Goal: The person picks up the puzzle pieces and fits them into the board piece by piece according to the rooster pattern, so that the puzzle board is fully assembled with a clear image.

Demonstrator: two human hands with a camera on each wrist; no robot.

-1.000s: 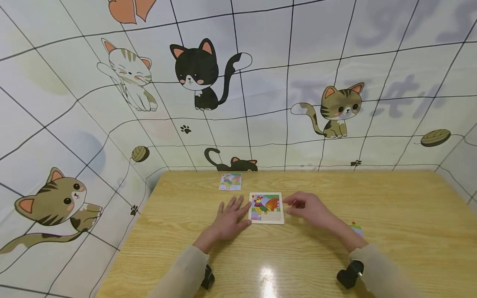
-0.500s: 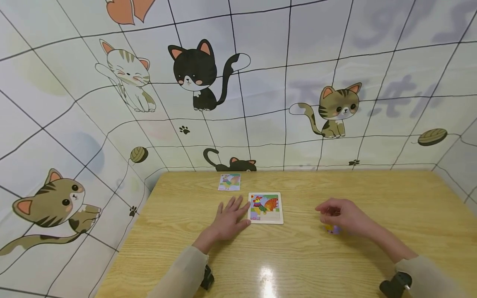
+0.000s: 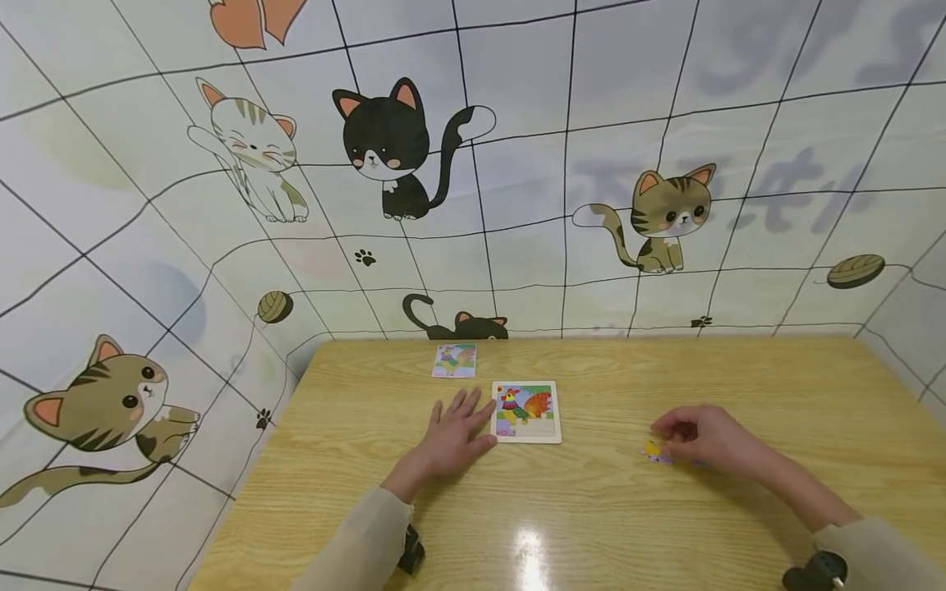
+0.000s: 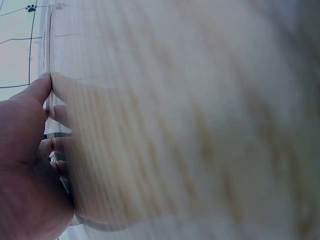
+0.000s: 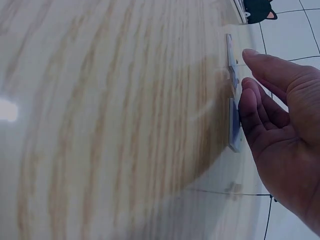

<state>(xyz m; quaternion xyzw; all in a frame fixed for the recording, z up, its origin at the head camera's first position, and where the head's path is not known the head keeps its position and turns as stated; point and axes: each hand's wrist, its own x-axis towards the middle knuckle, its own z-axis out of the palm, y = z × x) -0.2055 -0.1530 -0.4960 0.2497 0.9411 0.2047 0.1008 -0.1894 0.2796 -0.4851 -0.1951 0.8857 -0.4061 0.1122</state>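
My left hand [image 3: 454, 435] lies spread on the table, its thumb and index fingertip at the left edge of a white-framed jigsaw puzzle [image 3: 557, 410] of a rooster. Most of the picture is filled in; the lower right part of the tray is bare wood. To the right, my right hand [image 3: 713, 439] hovers low over two loose puzzle pieces. One piece [image 3: 654, 451], yellow and purple, shows in front of the fingertips. The other piece [image 5: 234, 125] is mostly hidden under the hand in the head view; in the right wrist view the bent fingers are right at it, thumb apart.
A small picture card [image 3: 454, 361] with the same rooster lies behind the puzzle, towards the back edge. The light wooden table [image 3: 591, 517] meets a wall cloth [image 3: 532, 189] printed with cats. Black wrist cameras sit on both sleeves.
My right hand has moved from the puzzle's right edge out to the right, over the loose pieces, and uncovered the yellow and purple one. The left hand stays still.
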